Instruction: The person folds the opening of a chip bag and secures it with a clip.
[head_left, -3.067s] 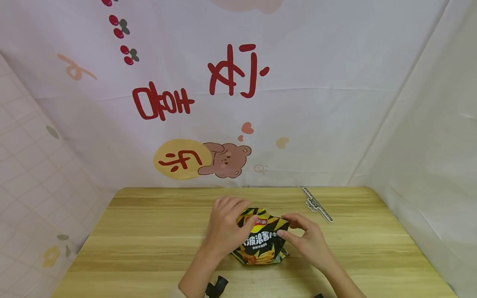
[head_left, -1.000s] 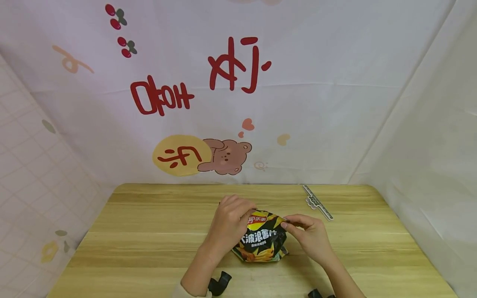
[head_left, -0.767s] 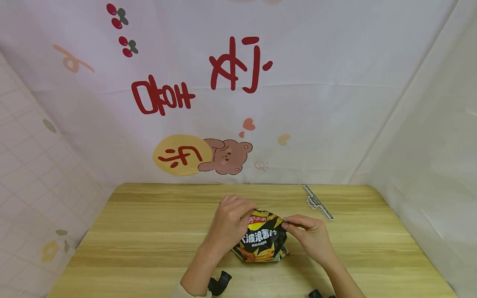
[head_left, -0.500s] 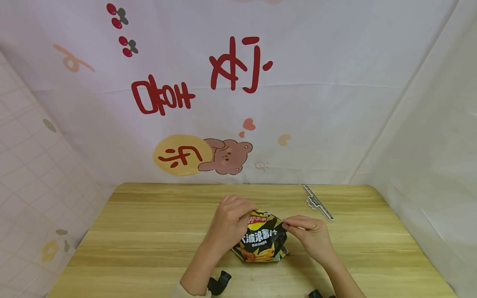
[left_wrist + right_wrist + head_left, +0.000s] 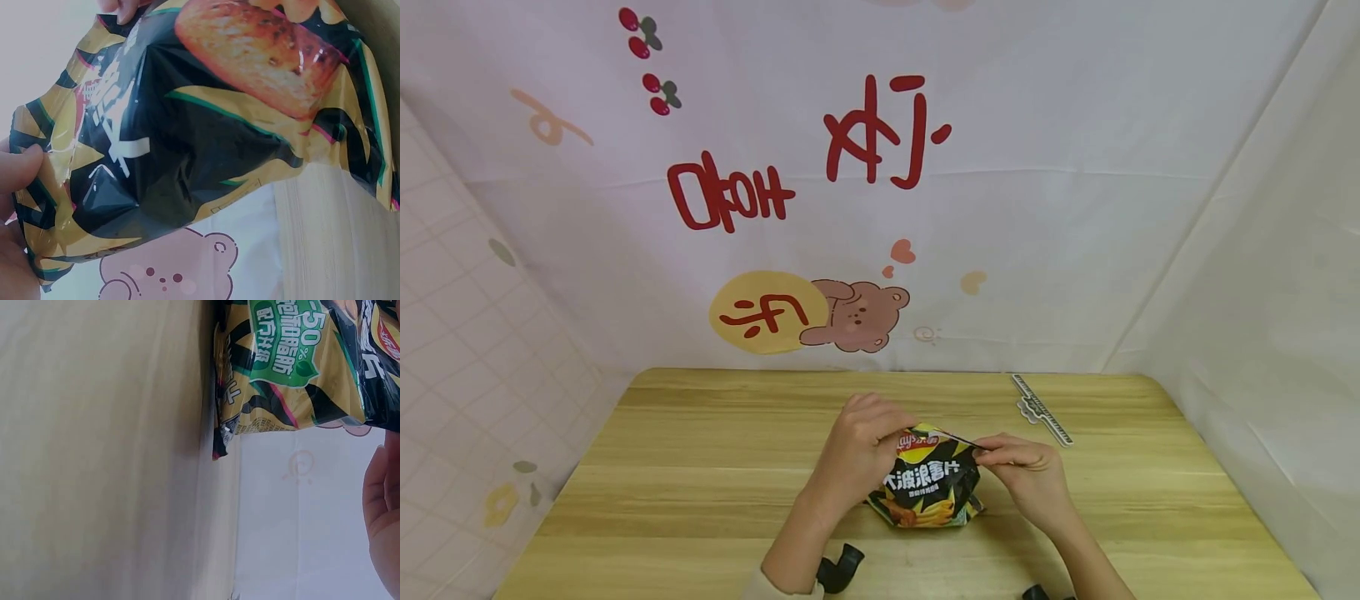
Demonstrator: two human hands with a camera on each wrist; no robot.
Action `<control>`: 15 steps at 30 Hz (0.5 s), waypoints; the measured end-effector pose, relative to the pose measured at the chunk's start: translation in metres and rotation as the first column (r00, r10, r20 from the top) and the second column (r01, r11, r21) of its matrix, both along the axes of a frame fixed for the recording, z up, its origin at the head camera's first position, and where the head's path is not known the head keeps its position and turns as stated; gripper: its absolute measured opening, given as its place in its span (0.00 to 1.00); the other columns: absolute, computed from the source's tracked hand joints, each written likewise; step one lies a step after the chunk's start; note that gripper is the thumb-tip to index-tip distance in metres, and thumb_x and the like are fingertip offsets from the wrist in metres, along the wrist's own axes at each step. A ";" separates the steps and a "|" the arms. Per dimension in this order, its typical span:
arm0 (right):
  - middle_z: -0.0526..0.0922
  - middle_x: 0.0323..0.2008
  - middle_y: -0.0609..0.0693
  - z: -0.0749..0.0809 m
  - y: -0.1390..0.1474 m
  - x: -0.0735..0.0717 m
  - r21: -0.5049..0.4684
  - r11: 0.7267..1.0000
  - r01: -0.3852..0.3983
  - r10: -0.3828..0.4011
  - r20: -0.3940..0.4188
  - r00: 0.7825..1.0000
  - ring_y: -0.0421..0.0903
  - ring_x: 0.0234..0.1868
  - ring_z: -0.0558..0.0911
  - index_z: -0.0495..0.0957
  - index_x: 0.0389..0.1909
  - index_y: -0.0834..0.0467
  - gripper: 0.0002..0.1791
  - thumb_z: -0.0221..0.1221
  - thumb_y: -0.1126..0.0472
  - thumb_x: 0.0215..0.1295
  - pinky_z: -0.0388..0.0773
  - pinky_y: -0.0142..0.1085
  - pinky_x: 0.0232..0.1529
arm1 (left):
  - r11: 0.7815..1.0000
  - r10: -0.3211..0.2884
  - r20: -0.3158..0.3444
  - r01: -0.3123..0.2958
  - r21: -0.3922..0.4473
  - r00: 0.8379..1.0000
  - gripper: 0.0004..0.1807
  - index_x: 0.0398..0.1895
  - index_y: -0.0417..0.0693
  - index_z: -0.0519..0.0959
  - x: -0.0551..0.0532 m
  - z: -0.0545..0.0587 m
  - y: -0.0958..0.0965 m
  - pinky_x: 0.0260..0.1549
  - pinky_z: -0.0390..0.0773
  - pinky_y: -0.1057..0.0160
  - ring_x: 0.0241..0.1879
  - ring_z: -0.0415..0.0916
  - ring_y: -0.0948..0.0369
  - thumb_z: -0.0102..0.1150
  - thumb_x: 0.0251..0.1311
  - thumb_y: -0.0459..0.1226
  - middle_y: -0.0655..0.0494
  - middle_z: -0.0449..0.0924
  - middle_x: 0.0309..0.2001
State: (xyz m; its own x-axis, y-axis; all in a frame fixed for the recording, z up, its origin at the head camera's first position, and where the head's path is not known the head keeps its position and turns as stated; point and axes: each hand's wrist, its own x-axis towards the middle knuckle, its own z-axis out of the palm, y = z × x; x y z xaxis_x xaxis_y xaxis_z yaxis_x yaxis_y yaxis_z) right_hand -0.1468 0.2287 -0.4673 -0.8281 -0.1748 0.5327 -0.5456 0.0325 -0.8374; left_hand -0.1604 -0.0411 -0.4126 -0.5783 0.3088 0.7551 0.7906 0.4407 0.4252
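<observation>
A white cloth (image 5: 1037,175) is filling the background, carrying red writing, cherries and small hearts, with pale grid lines running across its left side. In front of it a wooden counter (image 5: 715,483) with rounded far corners is spreading out. Low on the cloth, a printed bear (image 5: 861,317) is leaning against a yellow disc (image 5: 769,312).

A black and yellow chip bag (image 5: 928,483) is sitting upright around the middle of the counter's width, toward the near side, its printed front facing the head camera. Whether its bottom is bearing on the counter is not showing clearly. Between the hands its top edge is running straight, sloping down toward the right.

The left hand (image 5: 859,446) is holding the bag's upper left part, its grip curling over the edge with the thumb lying on the front. The right hand (image 5: 1024,473) is pinching the upper right corner, its grip closed down to the thin film between thumb and fingers.

A striped strip (image 5: 1043,410) is lying slantwise at the far right of the counter, well apart from the bag. A bent black piece (image 5: 840,570) is showing beside the left forearm, partly hidden, and another black piece (image 5: 1036,592) is poking in at the bottom edge by the right forearm.
</observation>
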 end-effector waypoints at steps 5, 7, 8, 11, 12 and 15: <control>0.91 0.39 0.50 0.001 -0.003 0.003 0.084 0.988 0.128 -0.133 0.058 0.989 0.39 0.42 0.89 0.86 0.27 0.63 0.12 0.66 0.83 0.57 0.84 0.30 0.45 | 1.000 -0.002 -0.019 0.001 -0.007 1.000 0.18 0.37 0.45 0.92 0.001 0.000 0.002 0.51 0.80 0.59 0.41 0.85 0.60 0.63 0.52 0.17 0.57 0.91 0.37; 0.91 0.38 0.50 0.002 -0.004 0.005 0.101 0.982 0.161 -0.171 0.104 0.980 0.40 0.40 0.90 0.80 0.27 0.62 0.13 0.67 0.82 0.58 0.85 0.31 0.41 | 1.000 0.000 -0.029 0.000 -0.008 1.000 0.18 0.37 0.45 0.92 0.002 0.000 0.002 0.50 0.80 0.59 0.41 0.85 0.60 0.64 0.52 0.17 0.57 0.91 0.37; 0.91 0.37 0.50 0.002 -0.005 0.005 0.110 0.978 0.177 -0.190 0.122 0.974 0.41 0.39 0.90 0.79 0.28 0.62 0.13 0.67 0.82 0.58 0.85 0.31 0.41 | 1.000 0.001 -0.031 -0.001 -0.007 1.000 0.18 0.37 0.44 0.92 0.002 0.000 0.003 0.49 0.80 0.60 0.41 0.85 0.60 0.64 0.52 0.17 0.57 0.91 0.37; 0.91 0.36 0.50 0.002 -0.005 0.005 0.146 0.968 0.206 -0.223 0.114 0.968 0.40 0.38 0.89 0.81 0.35 0.63 0.12 0.69 0.81 0.57 0.84 0.30 0.42 | 1.000 0.002 -0.036 -0.003 -0.008 0.999 0.17 0.37 0.44 0.92 0.001 0.000 0.003 0.49 0.79 0.60 0.41 0.85 0.60 0.64 0.52 0.17 0.57 0.91 0.37; 0.91 0.37 0.50 0.002 -0.005 0.005 0.148 0.967 0.208 -0.223 0.097 0.970 0.40 0.38 0.89 0.84 0.38 0.64 0.13 0.69 0.81 0.56 0.84 0.30 0.43 | 1.000 0.003 -0.035 -0.003 -0.009 0.999 0.17 0.37 0.44 0.92 0.002 0.000 0.003 0.48 0.79 0.60 0.41 0.85 0.60 0.64 0.52 0.17 0.57 0.91 0.37; 0.91 0.38 0.50 0.001 -0.004 0.004 0.148 0.970 0.191 -0.198 0.035 0.980 0.39 0.39 0.88 0.88 0.44 0.64 0.15 0.70 0.80 0.57 0.84 0.29 0.42 | 1.000 0.010 -0.041 -0.011 -0.021 0.999 0.17 0.37 0.45 0.91 0.002 0.001 0.003 0.48 0.80 0.59 0.41 0.86 0.60 0.65 0.53 0.17 0.57 0.91 0.37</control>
State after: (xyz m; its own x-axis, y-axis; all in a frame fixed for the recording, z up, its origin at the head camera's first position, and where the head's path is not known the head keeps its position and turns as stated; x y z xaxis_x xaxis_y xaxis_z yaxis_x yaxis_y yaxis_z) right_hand -0.1426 0.2243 -0.4665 -0.8781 -0.0792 0.4718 -0.4754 0.2556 -0.8418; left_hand -0.1584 -0.0379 -0.4121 -0.5506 0.3195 0.7712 0.8023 0.4577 0.3832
